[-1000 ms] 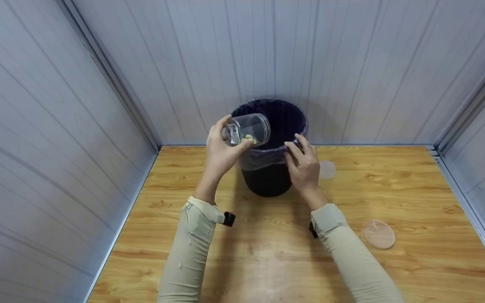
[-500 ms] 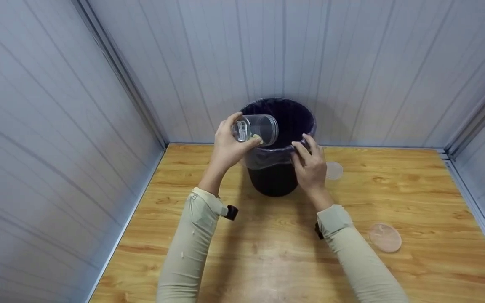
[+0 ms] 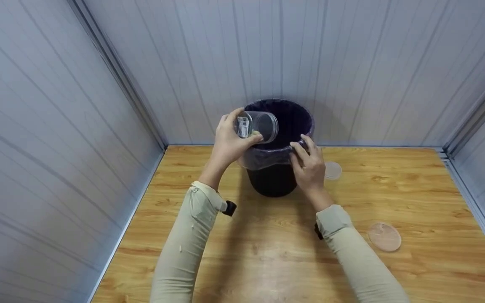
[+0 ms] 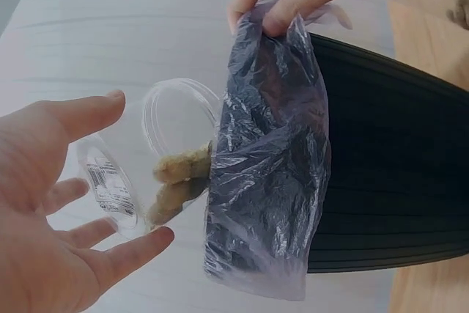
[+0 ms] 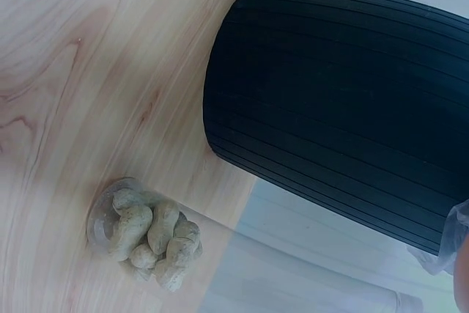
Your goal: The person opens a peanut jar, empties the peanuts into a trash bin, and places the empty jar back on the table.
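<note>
My left hand (image 3: 229, 143) grips a clear plastic jar (image 3: 264, 126) tipped on its side, its mouth facing over the black trash bin (image 3: 272, 182). A label is on its base. Through the jar wall, peanuts (image 4: 179, 165) show in the left wrist view; in the head view my thumb mostly covers them. A thin purplish trash bag (image 4: 271, 166) lines the bin and folds down over its rim. My right hand (image 3: 310, 166) pinches this bag at the near right of the rim, seen also in the left wrist view as fingers (image 4: 282, 16) on the film.
More peanuts (image 5: 157, 236) sit in a clear container on the wood floor (image 5: 66, 144) beside the bin. A translucent disc (image 3: 332, 170) appears right of the bin, and a round clear lid (image 3: 385, 237) lies nearer. A panelled wall (image 3: 352, 63) stands behind.
The jar has shifted slightly right over the bin's opening and tipped a little further. The peanuts inside have become mostly hidden behind my left thumb. My right hand keeps its place on the bag.
</note>
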A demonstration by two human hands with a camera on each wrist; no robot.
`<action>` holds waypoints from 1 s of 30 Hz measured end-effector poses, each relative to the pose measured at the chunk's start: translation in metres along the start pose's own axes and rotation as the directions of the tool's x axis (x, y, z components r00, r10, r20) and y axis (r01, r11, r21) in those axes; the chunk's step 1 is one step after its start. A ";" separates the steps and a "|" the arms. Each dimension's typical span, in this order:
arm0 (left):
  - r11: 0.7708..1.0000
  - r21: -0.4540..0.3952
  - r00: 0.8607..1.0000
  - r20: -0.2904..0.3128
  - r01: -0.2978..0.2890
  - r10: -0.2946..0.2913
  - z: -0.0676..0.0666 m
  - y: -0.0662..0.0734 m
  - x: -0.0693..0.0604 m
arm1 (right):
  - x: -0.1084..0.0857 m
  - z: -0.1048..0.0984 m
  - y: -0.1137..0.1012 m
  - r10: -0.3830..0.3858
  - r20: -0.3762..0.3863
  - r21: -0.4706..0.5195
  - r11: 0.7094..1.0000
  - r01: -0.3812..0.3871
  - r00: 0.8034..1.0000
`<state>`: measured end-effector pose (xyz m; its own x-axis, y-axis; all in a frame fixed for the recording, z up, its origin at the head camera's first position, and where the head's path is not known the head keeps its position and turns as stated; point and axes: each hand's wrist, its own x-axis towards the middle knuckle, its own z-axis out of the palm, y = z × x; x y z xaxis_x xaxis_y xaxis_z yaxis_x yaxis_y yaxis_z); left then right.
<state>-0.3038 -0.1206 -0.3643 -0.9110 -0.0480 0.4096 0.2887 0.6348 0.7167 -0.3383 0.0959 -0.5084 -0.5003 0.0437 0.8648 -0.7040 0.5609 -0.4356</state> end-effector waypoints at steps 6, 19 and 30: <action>1.000 0.029 1.000 0.014 -0.009 0.008 0.002 0.000 0.002 | 0.001 0.001 0.000 0.000 0.001 -0.007 1.000 0.000 1.000; 0.999 0.035 0.999 0.026 -0.020 0.019 0.004 0.001 0.004 | 0.000 -0.001 0.001 0.018 -0.006 -0.003 1.000 -0.018 1.000; 0.998 0.031 0.998 0.020 -0.056 0.055 0.005 0.003 0.003 | 0.000 -0.008 0.005 -0.002 0.017 -0.018 1.000 0.002 1.000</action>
<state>-0.3073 -0.1150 -0.3643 -0.8994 0.0027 0.4371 0.3300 0.6599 0.6750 -0.3380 0.1057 -0.5088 -0.5074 0.0287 0.8612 -0.6960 0.5757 -0.4292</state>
